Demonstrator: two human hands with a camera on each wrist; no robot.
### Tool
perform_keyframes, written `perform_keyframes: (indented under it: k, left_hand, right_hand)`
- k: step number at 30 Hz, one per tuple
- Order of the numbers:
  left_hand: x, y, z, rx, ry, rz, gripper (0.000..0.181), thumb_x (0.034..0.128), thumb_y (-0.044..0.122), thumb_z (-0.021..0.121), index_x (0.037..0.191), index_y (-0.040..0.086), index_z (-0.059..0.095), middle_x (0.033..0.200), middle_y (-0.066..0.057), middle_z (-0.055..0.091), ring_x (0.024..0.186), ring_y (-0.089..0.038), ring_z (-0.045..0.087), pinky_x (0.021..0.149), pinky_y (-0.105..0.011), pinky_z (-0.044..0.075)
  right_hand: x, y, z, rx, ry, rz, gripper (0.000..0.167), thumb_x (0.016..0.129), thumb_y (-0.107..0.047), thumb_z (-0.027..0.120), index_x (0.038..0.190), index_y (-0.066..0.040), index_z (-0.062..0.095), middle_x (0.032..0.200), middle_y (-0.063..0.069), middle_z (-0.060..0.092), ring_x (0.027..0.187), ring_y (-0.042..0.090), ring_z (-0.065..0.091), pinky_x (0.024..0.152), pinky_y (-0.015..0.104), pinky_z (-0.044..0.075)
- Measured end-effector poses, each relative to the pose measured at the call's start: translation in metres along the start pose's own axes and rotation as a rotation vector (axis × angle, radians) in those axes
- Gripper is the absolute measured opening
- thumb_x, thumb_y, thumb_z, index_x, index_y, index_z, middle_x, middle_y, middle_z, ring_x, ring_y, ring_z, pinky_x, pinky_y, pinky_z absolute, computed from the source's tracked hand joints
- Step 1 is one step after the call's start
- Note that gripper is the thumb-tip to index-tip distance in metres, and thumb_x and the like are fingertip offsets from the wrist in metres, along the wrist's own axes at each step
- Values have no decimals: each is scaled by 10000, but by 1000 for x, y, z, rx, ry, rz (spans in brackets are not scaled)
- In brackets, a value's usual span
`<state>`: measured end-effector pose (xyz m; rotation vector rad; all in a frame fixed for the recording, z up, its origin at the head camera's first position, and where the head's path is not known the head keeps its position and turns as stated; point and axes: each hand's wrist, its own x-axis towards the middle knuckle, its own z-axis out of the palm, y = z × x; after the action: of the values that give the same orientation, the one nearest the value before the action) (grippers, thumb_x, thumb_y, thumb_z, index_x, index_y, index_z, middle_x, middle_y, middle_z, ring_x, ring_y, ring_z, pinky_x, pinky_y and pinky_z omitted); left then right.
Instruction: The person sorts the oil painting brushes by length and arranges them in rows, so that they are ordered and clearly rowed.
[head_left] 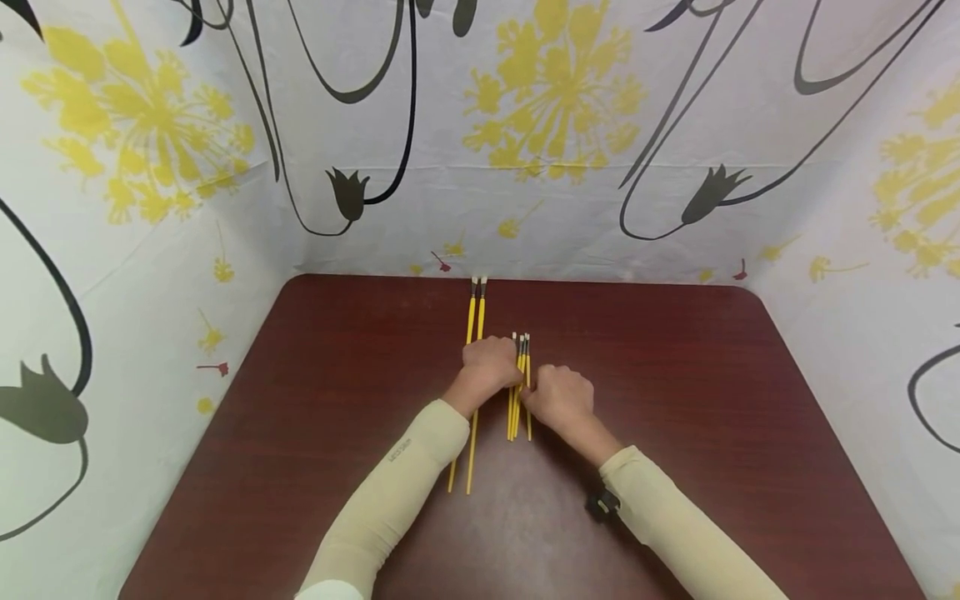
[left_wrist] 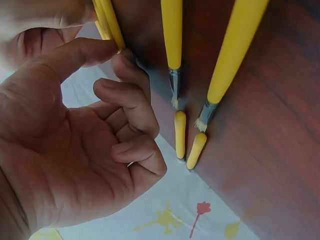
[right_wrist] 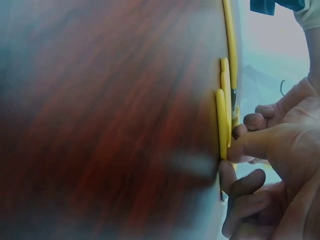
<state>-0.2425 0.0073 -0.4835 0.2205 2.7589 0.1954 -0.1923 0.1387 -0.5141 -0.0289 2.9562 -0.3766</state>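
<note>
My left hand [head_left: 491,364] reaches in beside a small group of slim yellow paintbrushes [head_left: 512,421], lying bristles away from me on the table. In the left wrist view, its thumb and index finger pinch a yellow paintbrush handle [left_wrist: 116,30]; the other fingers curl loosely. From the other side comes my right hand [head_left: 562,396], at the rightmost paintbrush [head_left: 529,425] of the group. The right wrist view has a yellow handle [right_wrist: 221,125] between its thumb and index finger. Both hands partly hide the brushes' middles.
Left of the group, longer yellow paintbrushes [head_left: 471,467] lie in two lines, end to end, under my left forearm. They reach the far edge of the dark red-brown table [head_left: 360,350]. Behind and beside it hangs a white flower-patterned cloth [head_left: 420,233].
</note>
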Motion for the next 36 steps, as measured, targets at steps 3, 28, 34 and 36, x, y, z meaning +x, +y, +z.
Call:
perform_keyframes:
  k: [3, 28, 34, 36]
  left_hand:
    - [0, 1, 1, -1, -3, -12, 273, 945, 419, 726, 854, 163, 702, 698, 6, 623, 621, -160, 587, 607, -352, 482]
    - [-4, 1, 5, -52, -2, 49, 326, 980, 393, 704, 762, 157, 647, 667, 0, 573, 592, -166, 555, 544, -349, 456]
    - [-8, -2, 7, -77, 6, 101, 370, 970, 409, 706, 710, 157, 629, 670, -4, 575, 603, -168, 541, 558, -331, 446]
    - [-11, -4, 7, -91, 14, 106, 371, 962, 425, 709, 717, 158, 630, 679, -4, 581, 610, -171, 544, 563, -329, 444]
  right_hand:
    - [1, 1, -2, -19, -13, -1, 413, 935, -430, 692, 639, -157, 603, 618, 45, 603, 553, 240, 580, 508, 397, 433]
    - [3, 5, -3, 43, -43, -37, 419, 922, -461, 728, 644, -170, 614, 600, 22, 571, 547, 222, 563, 501, 382, 414]
    - [1, 9, -2, 70, -32, -36, 444, 903, -456, 736, 606, -171, 569, 569, -6, 505, 522, 194, 519, 479, 353, 386]
    - [-1, 10, -3, 82, -30, -31, 454, 902, -439, 731, 589, -175, 535, 552, -20, 466, 506, 180, 488, 467, 341, 365]
